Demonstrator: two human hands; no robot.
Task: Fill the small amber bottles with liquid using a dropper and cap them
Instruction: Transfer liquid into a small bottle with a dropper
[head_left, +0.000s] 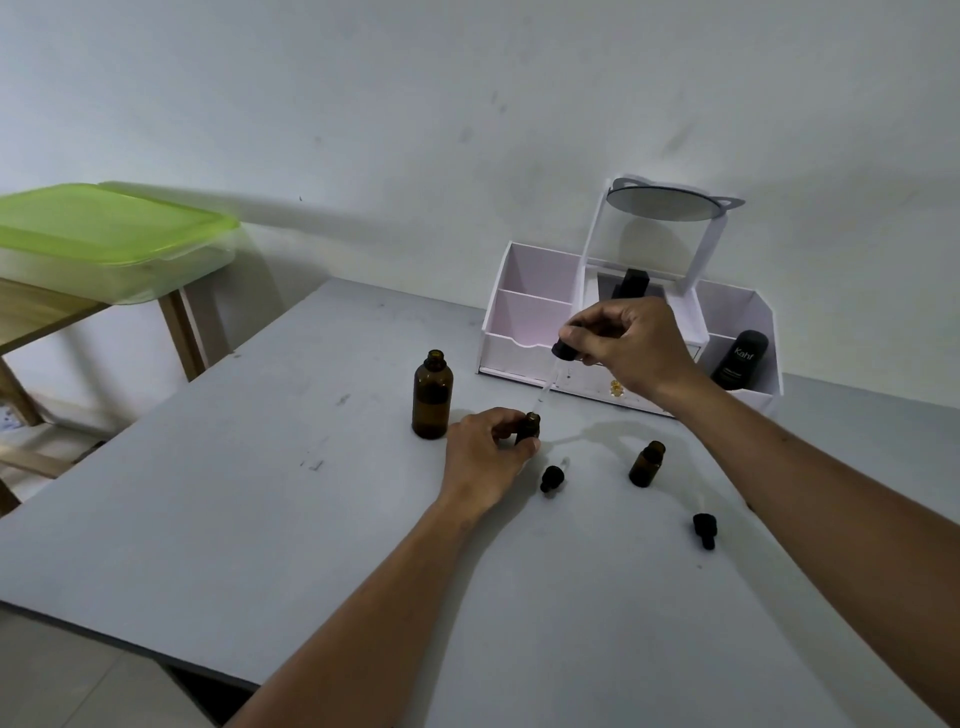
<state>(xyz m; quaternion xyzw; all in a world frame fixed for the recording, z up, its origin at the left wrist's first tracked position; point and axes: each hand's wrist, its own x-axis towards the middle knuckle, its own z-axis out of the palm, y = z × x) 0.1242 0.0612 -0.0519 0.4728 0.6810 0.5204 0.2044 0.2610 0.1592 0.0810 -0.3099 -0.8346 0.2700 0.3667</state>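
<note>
My left hand (485, 449) grips a small amber bottle (529, 427) standing upright on the grey table (260, 493). Above it my right hand (626, 343) pinches the black bulb of a long dropper (563, 349); its glass tube slants down with the tip at the bottle's mouth. A large open amber bottle (432, 395) stands just left of my left hand. A second small amber bottle (647, 464) stands uncapped to the right. Two black dropper caps lie on the table, one (552, 478) near my left hand and one (704, 529) further right.
A white organiser (524, 322) with a round mirror (665, 205) stands against the wall behind my hands, holding a black tube (740, 359). At the left, a green-lidded plastic box (109, 234) rests on a wooden stand. The table's near edge runs at lower left.
</note>
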